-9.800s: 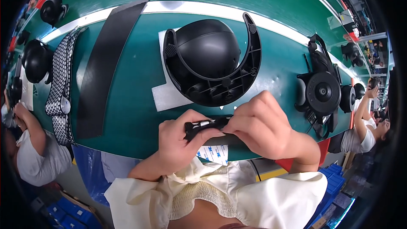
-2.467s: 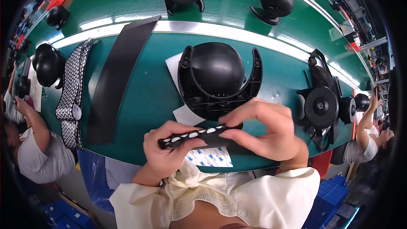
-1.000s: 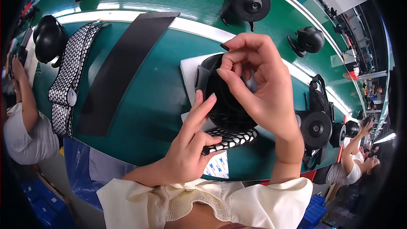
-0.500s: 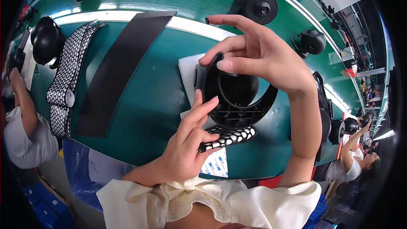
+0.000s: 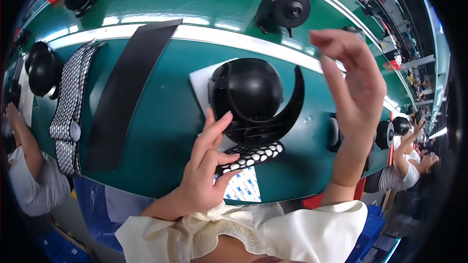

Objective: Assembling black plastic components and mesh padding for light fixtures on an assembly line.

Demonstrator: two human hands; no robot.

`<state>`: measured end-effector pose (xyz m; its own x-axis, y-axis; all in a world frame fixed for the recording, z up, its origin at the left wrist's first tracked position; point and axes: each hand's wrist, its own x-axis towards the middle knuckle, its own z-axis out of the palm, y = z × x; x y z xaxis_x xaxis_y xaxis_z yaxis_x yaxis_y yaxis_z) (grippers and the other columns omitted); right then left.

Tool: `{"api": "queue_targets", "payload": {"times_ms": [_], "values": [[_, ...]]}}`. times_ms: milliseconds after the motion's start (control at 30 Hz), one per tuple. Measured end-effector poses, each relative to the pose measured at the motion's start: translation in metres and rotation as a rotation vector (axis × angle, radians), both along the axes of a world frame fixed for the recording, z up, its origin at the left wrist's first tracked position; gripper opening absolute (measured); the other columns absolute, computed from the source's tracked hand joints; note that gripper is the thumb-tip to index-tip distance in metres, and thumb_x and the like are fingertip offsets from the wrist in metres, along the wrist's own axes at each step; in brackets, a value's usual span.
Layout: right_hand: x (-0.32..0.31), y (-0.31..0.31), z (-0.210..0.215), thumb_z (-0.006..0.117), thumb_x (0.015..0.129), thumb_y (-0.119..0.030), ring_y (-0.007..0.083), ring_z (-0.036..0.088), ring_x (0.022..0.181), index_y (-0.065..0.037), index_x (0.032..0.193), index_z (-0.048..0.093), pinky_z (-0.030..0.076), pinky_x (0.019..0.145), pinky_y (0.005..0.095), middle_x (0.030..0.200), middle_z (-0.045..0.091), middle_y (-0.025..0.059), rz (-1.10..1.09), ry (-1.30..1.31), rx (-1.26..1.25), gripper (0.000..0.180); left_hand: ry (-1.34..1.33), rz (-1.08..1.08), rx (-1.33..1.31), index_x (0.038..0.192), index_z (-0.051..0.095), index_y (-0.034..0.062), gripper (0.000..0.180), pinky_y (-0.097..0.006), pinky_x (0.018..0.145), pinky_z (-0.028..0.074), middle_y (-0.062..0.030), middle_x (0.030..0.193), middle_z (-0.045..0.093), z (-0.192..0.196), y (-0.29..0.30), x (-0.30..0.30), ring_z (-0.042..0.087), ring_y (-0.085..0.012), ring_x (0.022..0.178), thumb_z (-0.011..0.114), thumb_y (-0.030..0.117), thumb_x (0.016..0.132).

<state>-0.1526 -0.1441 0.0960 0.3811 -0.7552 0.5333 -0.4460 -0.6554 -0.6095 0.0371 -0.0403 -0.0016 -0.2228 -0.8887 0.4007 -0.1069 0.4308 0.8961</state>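
Pinching dotted strip [image 5: 256, 156], left hand [image 5: 202, 168] against black housing [image 5: 254, 92], right hand [image 5: 358, 80] apart to its right, spread

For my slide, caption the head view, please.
Left hand grips a white-dotted black strip beside a round black shell on the green bench; right hand hovers open.

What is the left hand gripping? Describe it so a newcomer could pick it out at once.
On the green table, find the large black globe-shaped unit in the middle. At its near side, the left hand grips a white-dotted black piece. Unlike the long dotted material lying farther left, it is short and held.
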Motion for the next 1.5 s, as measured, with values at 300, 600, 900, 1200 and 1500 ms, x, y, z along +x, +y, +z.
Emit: {"api": "queue_targets", "payload": {"times_ms": [300,600,900,1200,1500], "values": [[-0.031,0.011,-0.043,0.054,0.082,-0.008,0.0089,0.053,0.08,0.005,0.088,0.055,0.044,0.073,0.022,0.089,0.057,0.0062,0.036,-0.394,0.629,0.014,-0.034,0.074,-0.037,0.08,0.045,-0.0047,0.012,-0.049,0.097,0.023,-0.0287,0.127,0.023,-0.007,0.003,-0.004,0.009,-0.0491,0.122,0.053,0.003,0.077],[-0.024,0.006,-0.044,0.053,0.08,0.001,0.0105,0.053,0.08,0.006,0.082,0.055,0.045,0.073,0.0225,0.089,0.055,0.0071,0.006,-0.312,0.569,0.006,-0.051,0.115,-0.002,0.08,0.046,-0.0052,0.023,-0.049,0.097,0.023,-0.0279,0.127,0.025,-0.008,0.006,-0.006,0.01,-0.0488,0.122,0.051,0.017,0.082],[-0.018,0.027,-0.044,0.061,0.07,-0.01,0.0158,0.053,0.056,0.003,0.085,0.057,0.043,0.045,0.0247,0.067,0.046,0.0062,-0.207,0.588,-0.381,0.02,-0.018,0.102,0.015,0.08,0.047,-0.0046,0.021,-0.048,0.098,0.021,-0.0264,0.127,0.025,-0.009,0.005,-0.006,0.01,-0.0477,0.123,0.052,0.016,0.082],[-0.033,-0.006,-0.055,0.048,0.084,-0.014,0.0199,0.061,0.076,0.006,0.104,0.053,0.047,0.073,0.0266,0.086,0.061,0.016,0.234,-0.436,0.922,0.029,0.026,0.071,0.008,0.08,0.048,-0.0045,0.011,-0.05,0.099,0.017,-0.0252,0.127,0.024,-0.009,0.004,-0.005,0.006,-0.047,0.124,0.054,0.004,0.077],[-0.028,-0.011,-0.074,0.043,0.085,-0.019,0.024,0.06,0.083,0.009,0.112,0.044,0.047,0.076,0.0302,0.094,0.059,0.02,0.533,-0.695,1.071,0.039,0.072,0.057,0.017,0.078,0.05,-0.0047,0.013,-0.05,0.1,0.018,-0.0246,0.125,0.029,-0.004,0.0,-0.002,0.01,-0.0445,0.124,0.055,-0.01,0.068]]}}
